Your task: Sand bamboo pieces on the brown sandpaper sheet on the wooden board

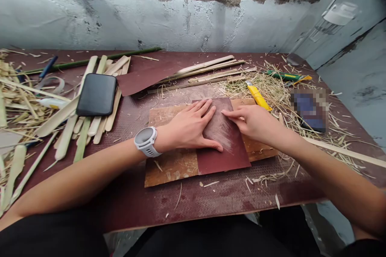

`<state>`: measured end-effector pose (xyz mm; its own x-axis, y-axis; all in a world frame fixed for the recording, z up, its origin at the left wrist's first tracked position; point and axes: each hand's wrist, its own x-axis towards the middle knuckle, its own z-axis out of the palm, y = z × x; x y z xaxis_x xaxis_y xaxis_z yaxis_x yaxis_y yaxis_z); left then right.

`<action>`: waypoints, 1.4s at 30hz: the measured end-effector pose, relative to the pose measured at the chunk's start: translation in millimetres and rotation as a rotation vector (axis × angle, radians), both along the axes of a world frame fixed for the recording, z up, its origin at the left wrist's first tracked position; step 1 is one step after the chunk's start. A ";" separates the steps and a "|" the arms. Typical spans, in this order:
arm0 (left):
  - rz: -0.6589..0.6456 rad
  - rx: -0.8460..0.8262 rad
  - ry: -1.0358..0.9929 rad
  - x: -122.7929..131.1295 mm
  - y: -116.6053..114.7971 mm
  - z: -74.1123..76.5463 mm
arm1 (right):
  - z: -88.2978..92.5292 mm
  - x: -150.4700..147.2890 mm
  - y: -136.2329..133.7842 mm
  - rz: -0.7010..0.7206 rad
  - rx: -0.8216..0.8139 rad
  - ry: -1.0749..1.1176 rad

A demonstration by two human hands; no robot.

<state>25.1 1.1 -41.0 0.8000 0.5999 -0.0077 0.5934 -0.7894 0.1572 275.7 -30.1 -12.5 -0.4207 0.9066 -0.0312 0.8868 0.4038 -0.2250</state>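
Observation:
A dark red sheet of sandpaper (pixel 224 160) lies across a worn wooden board (pixel 171 168), with pale dust streaks on its middle. My left hand (pixel 193 124), wearing a white watch (pixel 147 141) at the wrist, rests flat on the sandpaper's left side with fingers spread. Over the sheet's right part, my right hand (pixel 256 124) has thumb and forefinger pinched together, the tips down at the dusty area. Whatever is between those fingertips is too small or hidden to make out. A yellow utility knife (pixel 258 95) lies just beyond my right hand.
Flat bamboo strips (pixel 68 138) lie at left, with a black phone (pixel 96 94) on top. Another brown sheet (pixel 144 78) and more strips (pixel 208 64) lie behind. Shavings (pixel 277 92), a green-handled tool (pixel 283 75) and a pixelated object (pixel 310 110) are at right. A wall (pixel 114 20) closes the back.

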 end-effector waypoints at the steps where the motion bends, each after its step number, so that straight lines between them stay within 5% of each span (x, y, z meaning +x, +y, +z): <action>1: 0.002 -0.004 0.000 0.0 0.2 0.2 | 2.7 3.1 -3.6 0.006 -0.034 0.013; 6: -0.005 -0.029 -0.015 -0.1 1.1 0.3 | 8.6 17.2 -22.8 0.036 -0.115 0.051; 14: 0.023 -0.047 -0.007 -0.7 0.5 0.8 | -10.2 -12.2 13.2 -0.029 -0.026 0.163; 23: 0.029 -0.058 -0.007 0.5 1.1 2.6 | 12.8 28.9 -13.1 0.053 -0.155 0.061; 32: 0.044 -0.050 -0.002 -0.2 0.6 1.4 | -8.1 -14.2 16.7 -0.020 -0.038 0.179; 39: 0.016 -0.012 -0.043 -1.9 2.6 -2.4 | 11.5 12.2 -22.9 -0.004 -0.075 0.023; 42: 0.017 -0.005 -0.044 -1.6 2.5 -2.4 | 8.1 7.6 -17.8 -0.004 -0.060 0.038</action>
<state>23.5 3.5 -43.4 0.7892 0.6137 0.0243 0.5994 -0.7782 0.1874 283.2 -48.0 -4.3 -0.4190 0.9053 -0.0698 0.8787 0.3849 -0.2823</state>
